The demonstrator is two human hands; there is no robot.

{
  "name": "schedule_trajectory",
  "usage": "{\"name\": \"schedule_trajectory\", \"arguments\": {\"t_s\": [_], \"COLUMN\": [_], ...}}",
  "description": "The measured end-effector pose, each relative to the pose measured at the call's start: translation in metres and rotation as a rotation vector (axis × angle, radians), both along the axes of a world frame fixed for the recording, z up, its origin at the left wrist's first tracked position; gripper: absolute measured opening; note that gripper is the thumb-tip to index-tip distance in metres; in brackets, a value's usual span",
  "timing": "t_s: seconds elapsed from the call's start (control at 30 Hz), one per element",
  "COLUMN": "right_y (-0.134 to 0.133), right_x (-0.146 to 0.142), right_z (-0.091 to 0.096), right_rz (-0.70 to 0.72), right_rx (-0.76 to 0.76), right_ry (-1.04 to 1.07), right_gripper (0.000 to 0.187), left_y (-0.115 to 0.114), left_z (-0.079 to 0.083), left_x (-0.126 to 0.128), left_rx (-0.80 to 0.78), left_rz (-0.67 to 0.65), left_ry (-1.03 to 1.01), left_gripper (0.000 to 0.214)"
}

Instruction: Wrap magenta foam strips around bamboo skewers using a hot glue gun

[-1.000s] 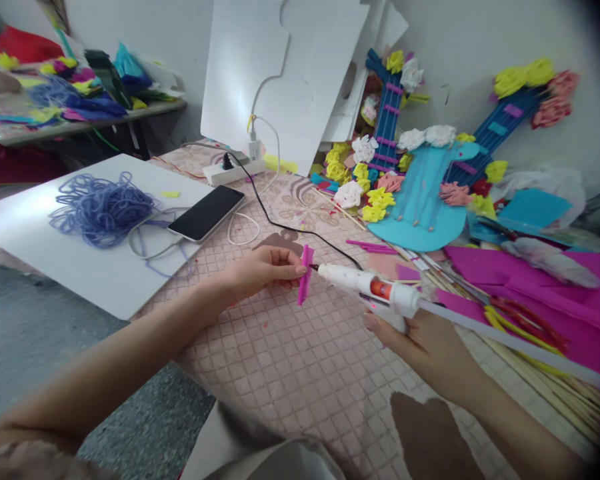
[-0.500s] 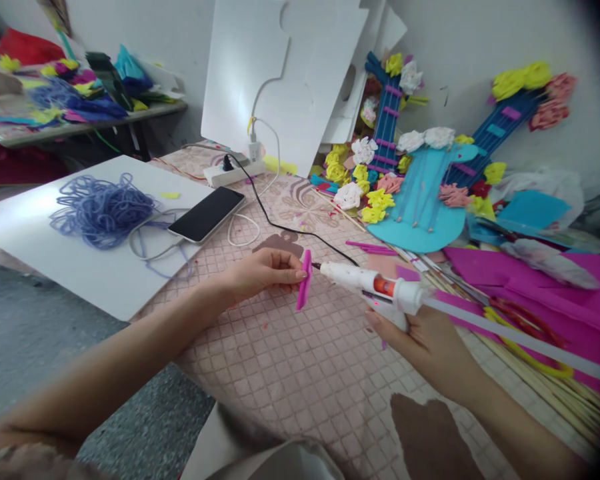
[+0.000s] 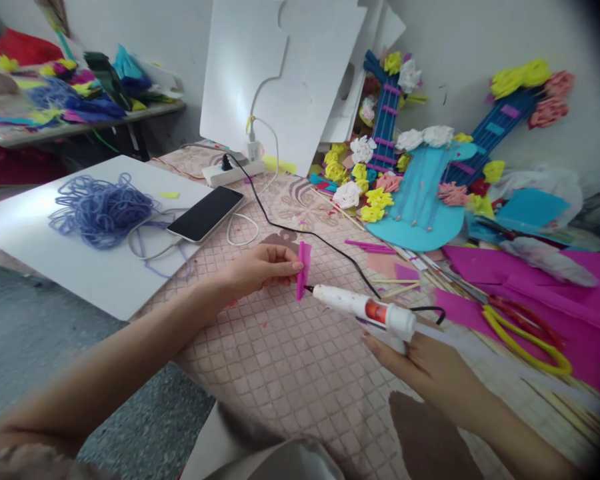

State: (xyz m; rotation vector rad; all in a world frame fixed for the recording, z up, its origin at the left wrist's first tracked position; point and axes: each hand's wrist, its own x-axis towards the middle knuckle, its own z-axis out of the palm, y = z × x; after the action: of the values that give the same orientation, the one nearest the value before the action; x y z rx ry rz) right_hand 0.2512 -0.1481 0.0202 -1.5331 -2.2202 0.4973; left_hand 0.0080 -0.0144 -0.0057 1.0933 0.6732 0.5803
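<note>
Between thumb and fingers, my left hand (image 3: 270, 267) pinches a small pink strip of folded paper or foam (image 3: 303, 270) upright above the table. My right hand (image 3: 425, 360) is wrapped round the handle of a white glue gun (image 3: 360, 308), with an orange part showing in its side. Its dark nozzle tip is at the lower part of the pink strip, close to or touching it. A long pale glue stick runs out of the gun's back end. The trigger finger is partly hidden behind the gun body.
A smartphone (image 3: 206, 213) and tangled blue yarn (image 3: 100, 210) lie on a white board (image 3: 130, 287). A black cord (image 3: 325, 238) crosses the table from the power strip (image 3: 230, 173). Scissors (image 3: 530, 340), thin sticks and pink sheets (image 3: 520, 273) lie right; decorated paper guitars (image 3: 415, 233) lean behind.
The glue gun has moved down and slightly left, its nozzle going from the strip's upper part to its lower part. The pink strip has turned a little, showing more of its flat side.
</note>
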Motion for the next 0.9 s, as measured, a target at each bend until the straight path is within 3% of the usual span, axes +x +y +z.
{"name": "schedule_trajectory", "arguments": {"t_s": [0.2, 0.53, 0.77, 0.9], "right_y": [-0.001, 0.016, 0.025, 0.048], "right_x": [-0.001, -0.004, -0.003, 0.003], "right_z": [0.000, 0.003, 0.001, -0.005], "right_rz": [-0.007, -0.138, -0.150, -0.236], "right_rx": [-0.012, 0.075, 0.059, 0.126], "right_ry": [-0.003, 0.001, 0.068, 0.138], "right_gripper": [0.024, 0.032, 0.032, 0.028], "left_y": [0.001, -0.002, -0.001, -0.001], "left_z": [0.000, 0.002, -0.001, -0.003], "left_x": [-0.001, 0.000, -0.003, -0.002], "left_rx": [0.023, 0.069, 0.072, 0.049], "left_rz": [-0.018, -0.055, -0.139, -0.136], "left_ry": [0.038, 0.066, 0.066, 0.065], "left_gripper": [0.018, 0.016, 0.017, 0.018]}}
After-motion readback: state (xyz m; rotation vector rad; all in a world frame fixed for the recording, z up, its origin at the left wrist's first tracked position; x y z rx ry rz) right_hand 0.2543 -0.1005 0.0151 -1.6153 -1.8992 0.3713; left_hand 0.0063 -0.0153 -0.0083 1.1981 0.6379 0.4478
